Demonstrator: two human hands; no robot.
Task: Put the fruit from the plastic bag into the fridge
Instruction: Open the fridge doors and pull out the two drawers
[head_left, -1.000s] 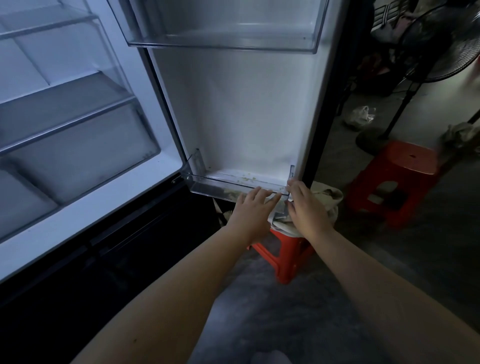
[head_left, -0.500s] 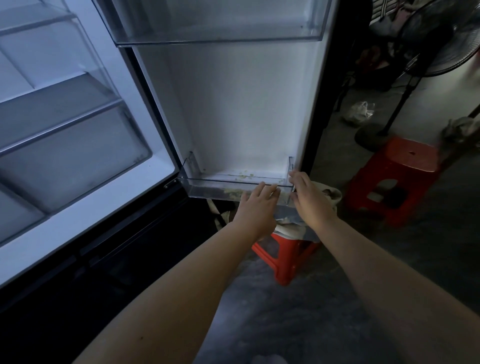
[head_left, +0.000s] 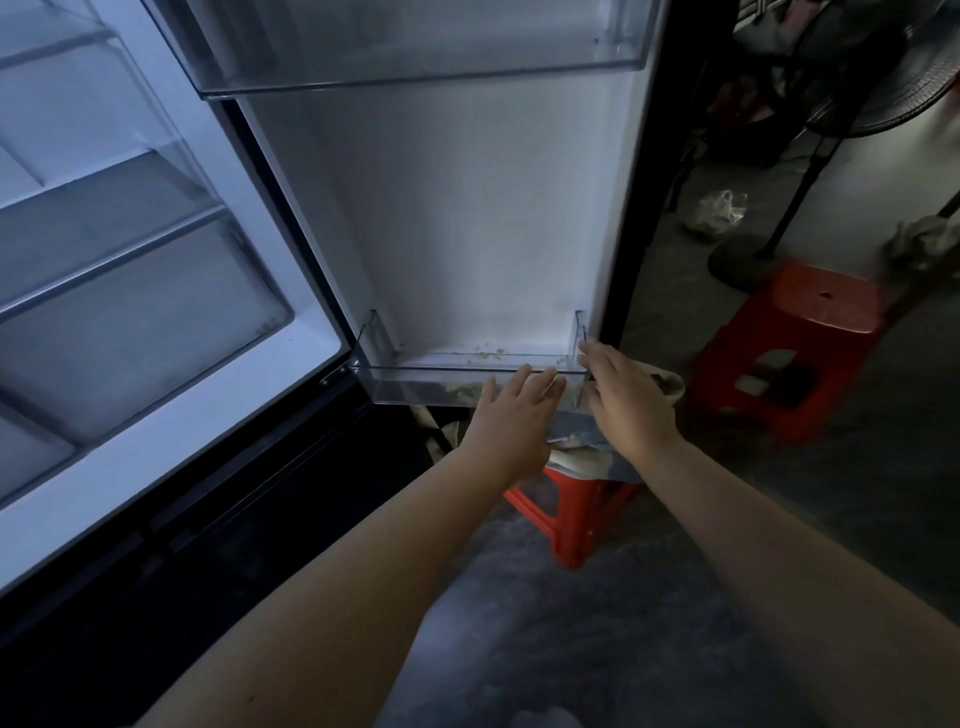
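The fridge stands open, with bare shelves (head_left: 130, 260) at the left and its door facing me. A clear lower door bin (head_left: 415, 384) holds only green crumbs. Just below its right end, a pale plastic bag (head_left: 576, 449) sits on a red stool (head_left: 576, 519); no fruit shows. My left hand (head_left: 511, 415) lies against the bin's front, fingers together. At the bin's right corner, over the bag, is my right hand (head_left: 623, 400). A grey film of the bag is pulled up under both hands. The thumbs are hidden.
A clear upper door bin (head_left: 415, 73) hangs above. A second red stool (head_left: 795, 332) stands on the floor to the right, near a standing fan's base (head_left: 743, 260) and another crumpled bag (head_left: 717, 210). Dark floor stretches in front of me.
Both hands have risen from the bag's top to the lower door bin's front right corner, drawing bag film up with them.
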